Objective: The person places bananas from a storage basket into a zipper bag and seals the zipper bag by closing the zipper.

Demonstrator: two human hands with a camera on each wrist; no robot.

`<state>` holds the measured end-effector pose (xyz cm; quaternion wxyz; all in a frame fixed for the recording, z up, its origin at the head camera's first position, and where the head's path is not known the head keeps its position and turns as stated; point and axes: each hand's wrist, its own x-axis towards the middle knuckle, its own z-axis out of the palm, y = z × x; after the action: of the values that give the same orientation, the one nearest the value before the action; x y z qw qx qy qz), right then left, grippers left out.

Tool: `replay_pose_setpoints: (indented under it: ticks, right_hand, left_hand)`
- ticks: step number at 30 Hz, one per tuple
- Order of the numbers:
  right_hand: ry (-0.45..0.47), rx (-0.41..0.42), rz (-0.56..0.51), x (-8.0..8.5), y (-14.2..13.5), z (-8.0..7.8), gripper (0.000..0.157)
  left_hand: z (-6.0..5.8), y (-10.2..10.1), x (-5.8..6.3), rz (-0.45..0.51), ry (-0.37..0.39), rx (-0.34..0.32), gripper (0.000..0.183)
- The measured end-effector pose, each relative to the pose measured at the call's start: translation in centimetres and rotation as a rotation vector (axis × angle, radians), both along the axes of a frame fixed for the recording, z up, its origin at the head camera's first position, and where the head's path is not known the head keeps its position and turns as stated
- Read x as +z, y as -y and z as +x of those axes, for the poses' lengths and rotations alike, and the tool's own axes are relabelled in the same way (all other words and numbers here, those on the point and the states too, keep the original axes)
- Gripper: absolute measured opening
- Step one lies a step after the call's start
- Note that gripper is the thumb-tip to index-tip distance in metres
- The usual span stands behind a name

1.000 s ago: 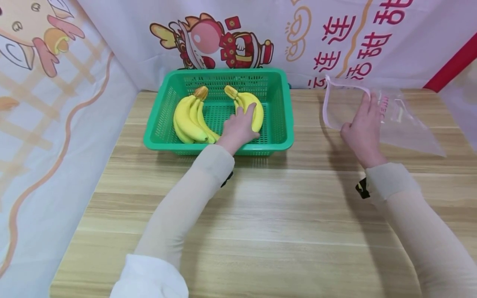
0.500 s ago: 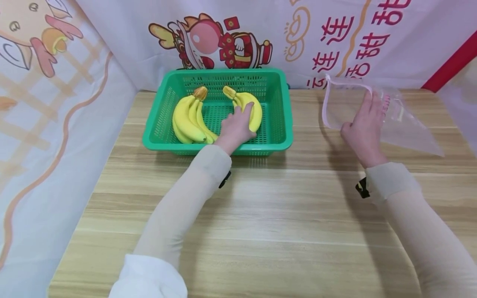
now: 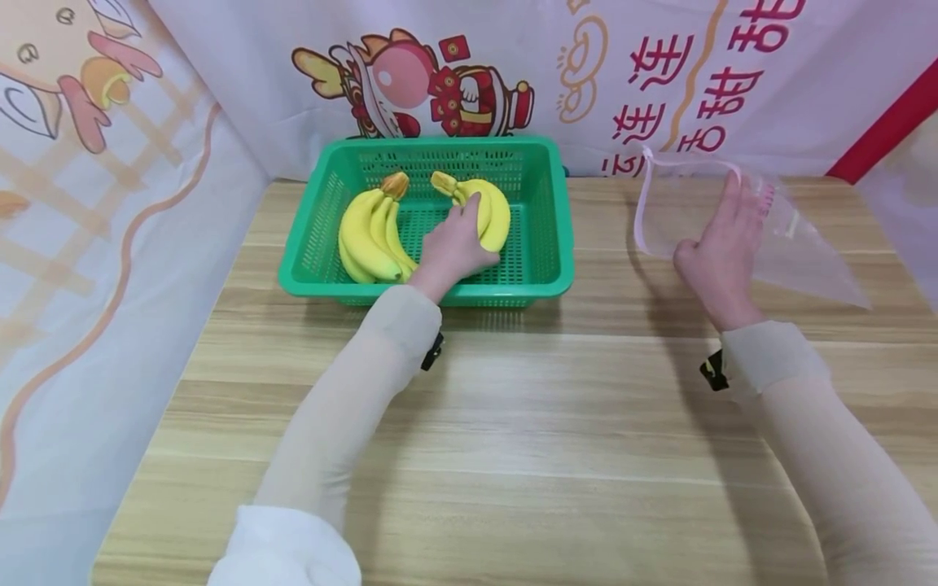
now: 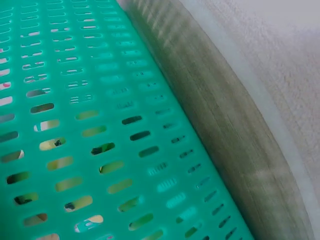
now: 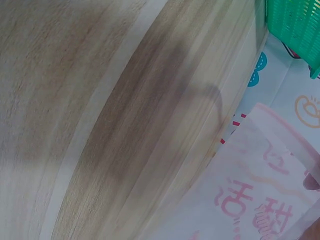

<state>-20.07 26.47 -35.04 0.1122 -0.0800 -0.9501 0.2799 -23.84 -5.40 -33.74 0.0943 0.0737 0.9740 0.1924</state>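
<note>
Nearest, two pale sleeves [image 3: 322, 439] are slanting across the wood-grain table [image 3: 542, 423], one toward eleven o'clock's side of twelve, the other toward one. At half past one, the right hand [image 3: 721, 252] is holding up the rim of a clear zip-seal bag [image 3: 799, 252], whose mouth is gaping toward nine; how its fingers are pinching the film, I can't tell. Up at twelve, a green plastic basket [image 3: 330, 289] is sitting on the table; inside it the left hand [image 3: 454, 248] is gripping the banana bunch [image 3: 498, 220] at the basket's three o'clock, its stem pointing toward ten. A second bunch [image 3: 366, 236] is lying at nine. Behind, a printed cloth [image 3: 242, 49] is hanging. I'd judge grasping is the step in hand; the next move seems to be calling for a firm lift clear of the basket's rim.
</note>
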Motion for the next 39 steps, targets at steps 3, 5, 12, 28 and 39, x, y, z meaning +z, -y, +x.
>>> replay_pose_setpoints:
  ticks: [3, 5, 12, 28, 39]
  right_hand:
    - [-0.006, -0.001, -0.002, 0.0, 0.0, 0.0, 0.095]
    - [-0.009, -0.002, -0.003, 0.1, 0.0, 0.1, 0.095]
    - [-0.026, 0.001, -0.023, 0.2, 0.2, 0.1, 0.095]
    - [-0.017, -0.004, -0.058, 0.6, 0.6, 0.2, 0.096]
    - [-0.027, 0.004, -0.077, 1.0, 1.0, 0.4, 0.098]
  left_hand:
    - [0.0, 0.2, 0.2, 0.029, -0.029, -0.012, 0.094]
    - [0.0, 0.2, 0.5, 0.049, -0.042, -0.014, 0.093]
    - [-0.1, 0.2, 1.4, 0.117, -0.075, 0.043, 0.094]
    - [0.3, 0.5, 3.6, 0.291, -0.176, 0.087, 0.091]
    - [0.6, 0.0, 4.4, 0.365, -0.188, 0.016, 0.092]
